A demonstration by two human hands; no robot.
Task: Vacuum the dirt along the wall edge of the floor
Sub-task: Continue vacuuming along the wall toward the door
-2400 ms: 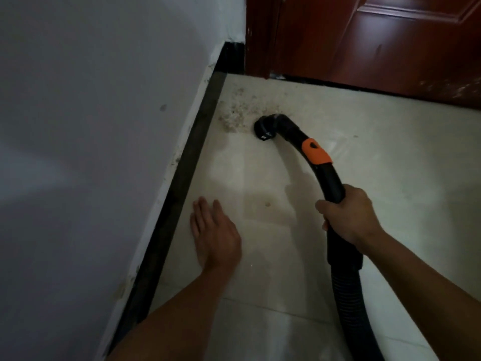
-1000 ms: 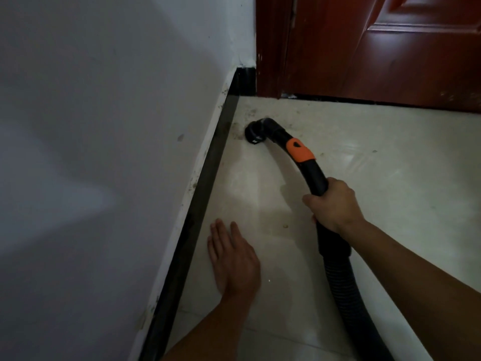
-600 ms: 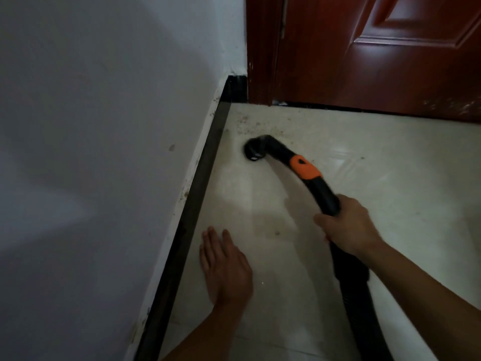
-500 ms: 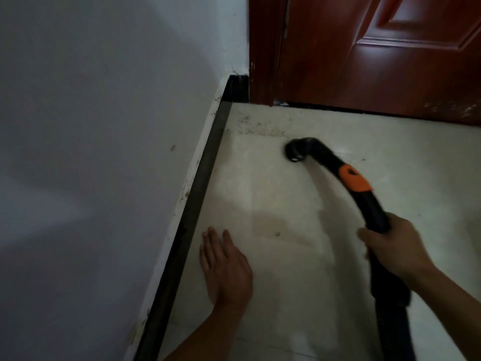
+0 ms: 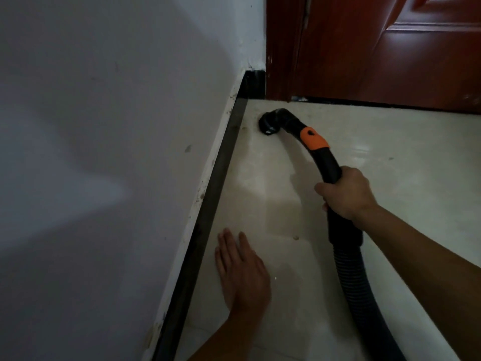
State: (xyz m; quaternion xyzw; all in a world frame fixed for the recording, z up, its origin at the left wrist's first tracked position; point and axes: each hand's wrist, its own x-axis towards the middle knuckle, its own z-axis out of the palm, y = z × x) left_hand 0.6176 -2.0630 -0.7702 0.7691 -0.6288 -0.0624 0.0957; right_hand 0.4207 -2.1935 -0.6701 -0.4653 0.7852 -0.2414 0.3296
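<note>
A black vacuum hose (image 5: 348,269) with an orange band (image 5: 313,139) ends in a bent nozzle (image 5: 270,123) that rests on the pale floor tile (image 5: 273,194), close to the dark skirting (image 5: 221,178) near the corner by the door. My right hand (image 5: 347,195) is wrapped around the hose handle just below the orange band. My left hand (image 5: 240,269) lies flat on the tile beside the skirting, fingers together and pointing forward, holding nothing. A small speck of dirt (image 5: 296,237) sits on the tile between my hands.
A white wall (image 5: 104,152) runs along the left above the skirting. A dark red wooden door (image 5: 390,53) and its frame close off the far end. Pale tile stretches to the right of the hose.
The nozzle swung from the open floor on the right back left into the corner by the skirting. The dirt seen there earlier no longer shows. My left hand stayed flat on the tile.
</note>
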